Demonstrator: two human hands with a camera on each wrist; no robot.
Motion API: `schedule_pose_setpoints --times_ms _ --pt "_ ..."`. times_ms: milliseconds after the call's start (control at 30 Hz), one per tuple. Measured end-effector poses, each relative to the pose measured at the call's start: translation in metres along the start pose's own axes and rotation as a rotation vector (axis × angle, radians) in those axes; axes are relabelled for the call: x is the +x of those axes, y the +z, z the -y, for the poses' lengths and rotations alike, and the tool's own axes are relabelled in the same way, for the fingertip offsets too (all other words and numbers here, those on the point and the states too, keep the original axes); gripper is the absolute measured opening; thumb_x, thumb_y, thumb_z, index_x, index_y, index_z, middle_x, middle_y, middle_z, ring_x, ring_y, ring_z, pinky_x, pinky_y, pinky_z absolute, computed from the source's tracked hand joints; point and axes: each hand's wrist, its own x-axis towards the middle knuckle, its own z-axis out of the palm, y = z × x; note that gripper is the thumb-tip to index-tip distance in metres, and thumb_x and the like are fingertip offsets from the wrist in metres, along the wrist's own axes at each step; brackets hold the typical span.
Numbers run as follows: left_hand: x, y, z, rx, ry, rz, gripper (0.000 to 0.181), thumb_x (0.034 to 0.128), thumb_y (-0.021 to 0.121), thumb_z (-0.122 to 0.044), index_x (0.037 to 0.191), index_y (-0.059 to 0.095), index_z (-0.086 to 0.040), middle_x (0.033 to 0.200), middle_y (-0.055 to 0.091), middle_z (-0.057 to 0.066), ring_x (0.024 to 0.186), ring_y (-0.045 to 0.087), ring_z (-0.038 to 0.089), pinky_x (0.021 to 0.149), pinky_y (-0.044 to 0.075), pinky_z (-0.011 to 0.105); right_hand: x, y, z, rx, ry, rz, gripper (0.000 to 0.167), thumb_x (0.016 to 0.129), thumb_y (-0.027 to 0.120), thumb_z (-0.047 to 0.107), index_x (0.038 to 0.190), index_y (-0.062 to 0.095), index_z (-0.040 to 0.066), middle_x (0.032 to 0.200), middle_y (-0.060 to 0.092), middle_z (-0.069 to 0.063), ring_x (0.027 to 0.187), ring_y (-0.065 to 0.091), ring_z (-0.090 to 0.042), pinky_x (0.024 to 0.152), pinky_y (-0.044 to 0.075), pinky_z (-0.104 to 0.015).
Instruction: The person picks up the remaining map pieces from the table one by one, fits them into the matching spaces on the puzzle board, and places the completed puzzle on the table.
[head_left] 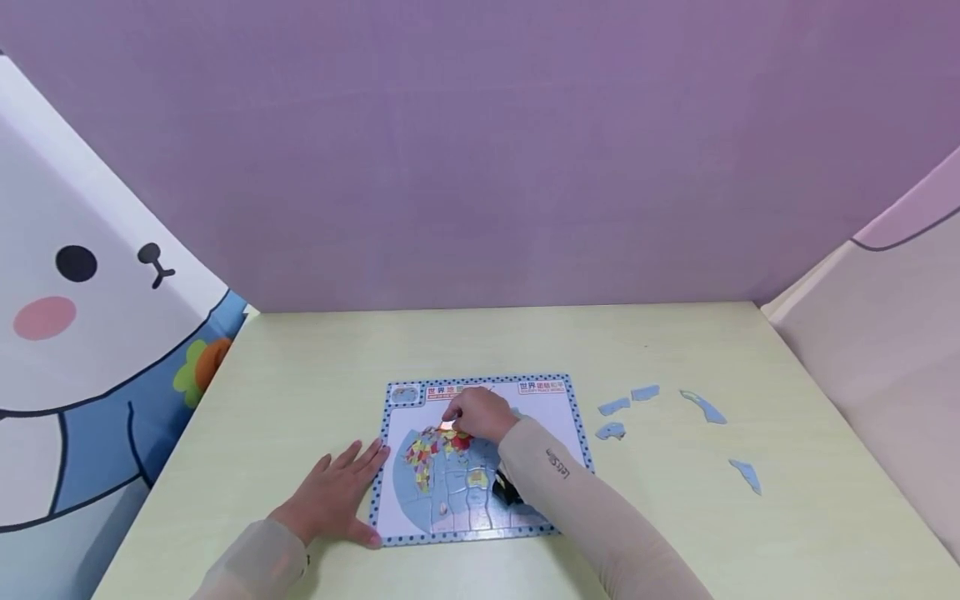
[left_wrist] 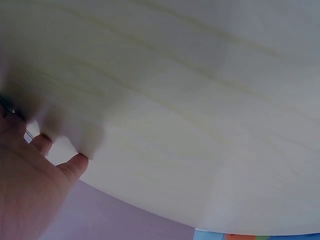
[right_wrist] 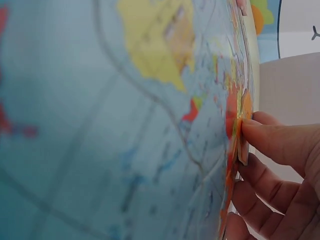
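A world-map jigsaw puzzle [head_left: 457, 500] lies on the table, its blue dotted border around a partly filled map. My right hand [head_left: 483, 414] reaches over the map's upper part. In the right wrist view, the thumb and fingers of that hand [right_wrist: 280, 170] pinch an orange puzzle piece [right_wrist: 246, 107] at the map's surface. Spread beside the board's left edge, my left hand [head_left: 341, 492] has its fingertips and thumb at the border. The left wrist view shows this hand [left_wrist: 30, 185] with fingers extended near the tabletop.
Several loose blue puzzle pieces [head_left: 611, 431] lie to the right of the board, one long piece [head_left: 705, 407] farther right and another [head_left: 746, 476] nearer the front. A purple panel [head_left: 480, 167] rises behind the table [head_left: 315, 358]. Printed side panels stand left and right.
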Motion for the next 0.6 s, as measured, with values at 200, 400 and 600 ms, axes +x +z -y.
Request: schedule_pose_setpoints --times_ms 200,400,600 --pt "-0.001 0.0002 0.0008 0.034 0.009 -0.002 0.118 0.0584 0.079 -0.065 0.148 0.032 -0.005 0.155 0.028 0.012 0.141 0.019 0.041 0.105 0.02 0.069 0.0009 0.0018 0.0005 0.015 0.002 0.0 0.011 0.088 0.07 0.012 0.095 0.078 0.014 0.1 0.07 0.003 0.091 0.061 -0.014 0.08 0.052 -0.03" --pt "-0.0033 0.0003 0.0007 0.031 0.009 -0.008 0.118 0.0585 0.079 -0.065 0.148 0.033 -0.004 0.155 0.028 0.012 0.141 0.02 0.042 0.104 0.02 0.069 0.0015 0.0026 0.0024 0.018 0.016 0.008 0.01 0.088 0.07 0.017 0.094 0.078 0.015 0.096 0.07 0.003 0.086 0.059 -0.012 0.076 0.051 -0.028" --pt "-0.0046 0.0008 -0.0007 0.022 0.019 -0.019 0.117 0.0589 0.079 -0.064 0.148 0.032 -0.004 0.155 0.027 0.013 0.141 0.019 0.042 0.105 0.02 0.069 0.0007 0.0017 0.0024 0.057 0.039 0.004 0.008 0.088 0.071 0.014 0.091 0.077 0.015 0.094 0.068 0.004 0.082 0.058 -0.013 0.075 0.05 -0.029"
